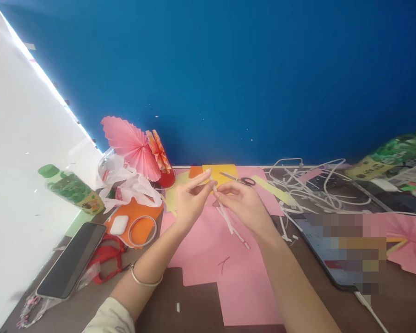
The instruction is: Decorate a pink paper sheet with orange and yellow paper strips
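Above the pink paper (201, 259), my left hand (193, 201) and my right hand (243, 203) meet with their fingertips almost touching. Each pinches thumb against fingers at the upper end of a thin white strip (226, 219), which hangs down between them. Toward its lower end the strip shows a red mark. Whether it is paper or tape I cannot tell. Just behind my right hand lie scissors (241, 179) with dark handles, on yellow paper (225, 172). A small reddish forked scrap (223, 264) rests on the pink paper.
At left stand a green-capped bottle (71, 189), a pink folded paper fan (130, 143) and a white plastic bag (138, 189). A phone (71, 261) lies near a roll ring (143, 231). White cables (319, 185), a tablet (327, 249) and another pink fan (411, 240) occupy the right.
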`<state>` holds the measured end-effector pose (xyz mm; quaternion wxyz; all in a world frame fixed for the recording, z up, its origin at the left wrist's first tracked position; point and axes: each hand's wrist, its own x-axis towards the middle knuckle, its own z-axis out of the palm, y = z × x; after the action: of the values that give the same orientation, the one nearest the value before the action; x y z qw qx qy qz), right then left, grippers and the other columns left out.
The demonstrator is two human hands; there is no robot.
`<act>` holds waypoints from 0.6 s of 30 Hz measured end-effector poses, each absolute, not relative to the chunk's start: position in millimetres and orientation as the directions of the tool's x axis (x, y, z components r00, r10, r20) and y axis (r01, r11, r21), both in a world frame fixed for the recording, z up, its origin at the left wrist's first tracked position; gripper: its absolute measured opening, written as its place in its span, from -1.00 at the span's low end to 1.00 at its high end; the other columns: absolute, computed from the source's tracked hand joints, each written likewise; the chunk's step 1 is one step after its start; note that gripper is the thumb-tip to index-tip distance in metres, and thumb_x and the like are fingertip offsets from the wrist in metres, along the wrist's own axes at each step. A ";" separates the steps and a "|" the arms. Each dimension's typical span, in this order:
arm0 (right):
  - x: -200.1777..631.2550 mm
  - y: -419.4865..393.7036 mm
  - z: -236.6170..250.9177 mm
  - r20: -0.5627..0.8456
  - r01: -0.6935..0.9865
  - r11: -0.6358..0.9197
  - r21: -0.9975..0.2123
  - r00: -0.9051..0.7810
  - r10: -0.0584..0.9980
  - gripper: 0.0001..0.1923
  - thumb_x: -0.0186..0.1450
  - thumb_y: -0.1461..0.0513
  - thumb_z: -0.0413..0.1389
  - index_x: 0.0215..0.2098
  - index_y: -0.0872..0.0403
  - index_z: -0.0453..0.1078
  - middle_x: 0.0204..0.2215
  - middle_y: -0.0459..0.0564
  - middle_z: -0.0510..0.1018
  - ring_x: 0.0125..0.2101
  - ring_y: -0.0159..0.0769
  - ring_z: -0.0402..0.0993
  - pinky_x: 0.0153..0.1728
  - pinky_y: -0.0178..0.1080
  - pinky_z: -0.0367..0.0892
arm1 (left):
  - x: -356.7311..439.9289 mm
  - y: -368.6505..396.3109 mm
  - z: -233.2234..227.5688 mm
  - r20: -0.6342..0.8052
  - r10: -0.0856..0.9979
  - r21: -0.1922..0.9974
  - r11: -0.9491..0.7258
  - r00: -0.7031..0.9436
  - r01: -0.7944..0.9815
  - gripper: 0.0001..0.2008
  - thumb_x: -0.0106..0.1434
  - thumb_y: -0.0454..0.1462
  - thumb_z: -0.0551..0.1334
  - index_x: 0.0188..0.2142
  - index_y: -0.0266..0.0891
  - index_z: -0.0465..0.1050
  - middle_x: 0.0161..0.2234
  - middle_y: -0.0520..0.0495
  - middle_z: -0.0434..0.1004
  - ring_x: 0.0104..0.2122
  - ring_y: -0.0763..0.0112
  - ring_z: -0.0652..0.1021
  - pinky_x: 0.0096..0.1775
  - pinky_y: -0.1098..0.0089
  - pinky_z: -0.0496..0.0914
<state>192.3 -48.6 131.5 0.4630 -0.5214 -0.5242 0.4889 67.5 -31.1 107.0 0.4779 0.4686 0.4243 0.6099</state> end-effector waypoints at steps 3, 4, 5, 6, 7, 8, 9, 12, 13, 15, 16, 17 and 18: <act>199.9 -55.4 124.3 -0.047 0.073 -0.045 -0.996 -0.033 0.998 -0.66 -0.01 0.02 0.25 -0.47 0.11 0.38 -0.49 -0.07 0.49 -0.47 -0.31 0.50 -0.29 -0.19 0.40 | 72.9 -40.9 97.8 0.083 0.995 0.962 -0.092 -0.047 -0.258 -0.46 0.01 -0.17 0.35 0.01 -0.19 0.38 -0.06 -0.14 0.49 -0.12 0.18 0.53 -0.02 0.21 0.39; 202.6 -57.9 119.9 -0.063 0.069 -0.060 -0.996 -0.045 0.997 -0.66 -0.01 0.01 0.25 -0.48 0.11 0.38 -0.50 -0.07 0.49 -0.47 -0.30 0.50 -0.30 -0.19 0.40 | 73.8 -46.2 92.7 0.048 0.999 0.948 -0.052 -0.021 -0.315 -0.39 0.01 -0.17 0.35 0.08 -0.14 0.30 0.00 -0.15 0.44 -0.10 0.17 0.52 -0.03 0.21 0.39; 205.0 -60.6 114.3 -0.082 0.062 -0.078 -0.995 -0.056 0.995 -0.66 -0.01 0.01 0.25 -0.48 0.11 0.39 -0.51 -0.06 0.49 -0.47 -0.31 0.49 -0.30 -0.18 0.40 | 74.1 -52.0 86.5 0.025 1.000 0.921 -0.019 0.012 -0.390 -0.32 0.03 -0.16 0.34 0.14 -0.09 0.20 0.06 -0.16 0.37 -0.06 0.17 0.49 -0.03 0.20 0.39; 206.8 -63.4 107.5 -0.101 0.050 -0.098 -0.994 -0.070 0.992 -0.65 -0.01 0.01 0.25 -0.48 0.12 0.39 -0.51 -0.06 0.49 -0.48 -0.31 0.48 -0.30 -0.18 0.40 | 73.5 -58.3 79.4 0.002 0.998 0.888 0.024 0.055 -0.460 -0.30 0.06 -0.14 0.32 0.18 -0.07 0.12 0.08 -0.18 0.34 -0.05 0.17 0.49 -0.04 0.19 0.39; 207.8 -66.5 99.7 -0.113 0.036 -0.111 -0.993 -0.074 0.991 -0.65 -0.01 0.00 0.24 -0.49 0.12 0.39 -0.52 -0.06 0.49 -0.49 -0.32 0.47 -0.30 -0.18 0.40 | 72.0 -64.5 71.7 -0.029 0.993 0.863 0.083 0.115 -0.498 -0.34 0.10 -0.12 0.29 0.17 -0.10 0.12 0.07 -0.21 0.36 -0.05 0.17 0.49 -0.03 0.18 0.39; 208.0 -69.7 91.3 -0.122 0.021 -0.120 -0.992 -0.078 0.990 -0.65 -0.01 0.00 0.24 -0.49 0.12 0.39 -0.53 -0.06 0.48 -0.50 -0.33 0.46 -0.31 -0.17 0.40 | 69.7 -70.4 63.6 -0.056 0.983 0.851 0.139 0.175 -0.506 -0.41 0.14 -0.11 0.26 0.14 -0.17 0.20 0.05 -0.24 0.37 -0.03 0.17 0.47 0.00 0.17 0.36; 207.3 -73.0 82.7 -0.124 0.011 -0.124 -0.992 -0.076 0.989 -0.65 -0.01 0.00 0.24 -0.49 0.12 0.39 -0.54 -0.06 0.48 -0.51 -0.33 0.46 -0.31 -0.17 0.41 | 66.9 -75.6 55.5 -0.064 0.975 0.853 0.164 0.212 -0.495 -0.49 0.16 -0.09 0.23 0.06 -0.25 0.30 0.02 -0.27 0.40 -0.01 0.15 0.46 0.03 0.17 0.33; 201.3 -82.7 59.3 -0.105 0.030 -0.103 -0.994 -0.059 0.993 -0.67 0.01 0.00 0.22 -0.49 0.11 0.39 -0.58 -0.06 0.47 -0.53 -0.31 0.44 -0.39 -0.18 0.41 | 57.2 -85.1 34.0 -0.078 0.974 0.908 0.158 0.215 -0.388 -0.59 0.12 -0.09 0.26 -0.12 -0.31 0.47 -0.08 -0.24 0.49 -0.03 0.12 0.47 0.06 0.14 0.29; 198.9 -85.2 53.1 -0.079 0.031 -0.078 -0.997 -0.058 0.995 -0.68 0.02 0.00 0.22 -0.50 0.10 0.38 -0.56 -0.04 0.48 -0.51 -0.30 0.45 -0.38 -0.19 0.41 | 54.4 -86.2 28.5 -0.067 0.977 0.931 0.134 0.201 -0.341 -0.62 0.11 -0.09 0.26 -0.15 -0.30 0.49 -0.11 -0.23 0.51 -0.05 0.12 0.48 0.05 0.14 0.30; 194.7 -88.8 43.1 -0.027 0.037 -0.024 -0.999 -0.063 0.998 -0.69 0.02 0.01 0.22 -0.51 0.09 0.37 -0.52 -0.02 0.50 -0.45 -0.27 0.47 -0.35 -0.19 0.42 | 50.3 -86.1 20.3 -0.035 0.982 0.966 0.081 0.186 -0.246 -0.67 0.10 -0.09 0.27 -0.24 -0.27 0.53 -0.15 -0.19 0.54 -0.09 0.13 0.51 0.01 0.15 0.34; 193.3 -89.7 39.2 -0.009 0.045 -0.006 -0.999 -0.068 0.998 -0.70 0.03 0.02 0.22 -0.51 0.09 0.37 -0.50 -0.01 0.51 -0.42 -0.26 0.47 -0.34 -0.19 0.42 | 49.2 -85.3 17.5 -0.020 0.983 0.977 0.057 0.183 -0.205 -0.69 0.10 -0.09 0.26 -0.28 -0.27 0.55 -0.17 -0.19 0.55 -0.10 0.13 0.51 -0.01 0.17 0.35; 192.3 -90.2 35.9 -0.003 0.059 0.001 -0.998 -0.069 0.998 -0.70 0.03 0.02 0.22 -0.50 0.09 0.37 -0.49 0.00 0.51 -0.41 -0.25 0.48 -0.33 -0.19 0.42 | 48.6 -84.3 15.4 -0.011 0.984 0.984 0.042 0.179 -0.171 -0.70 0.11 -0.08 0.25 -0.33 -0.27 0.56 -0.19 -0.18 0.56 -0.12 0.13 0.52 -0.02 0.18 0.36; 191.8 -90.4 33.2 -0.003 0.077 0.002 -0.997 -0.066 0.998 -0.70 0.04 0.02 0.22 -0.49 0.09 0.37 -0.49 0.00 0.51 -0.40 -0.25 0.47 -0.33 -0.18 0.42 | 48.6 -83.4 13.9 -0.007 0.985 0.989 0.033 0.174 -0.146 -0.71 0.12 -0.08 0.24 -0.36 -0.27 0.56 -0.22 -0.18 0.57 -0.13 0.13 0.53 -0.04 0.18 0.37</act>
<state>191.8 -90.4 33.2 0.4635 -0.5022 -0.5350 0.4968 48.6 -83.4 13.9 0.5823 0.4978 0.4214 0.4854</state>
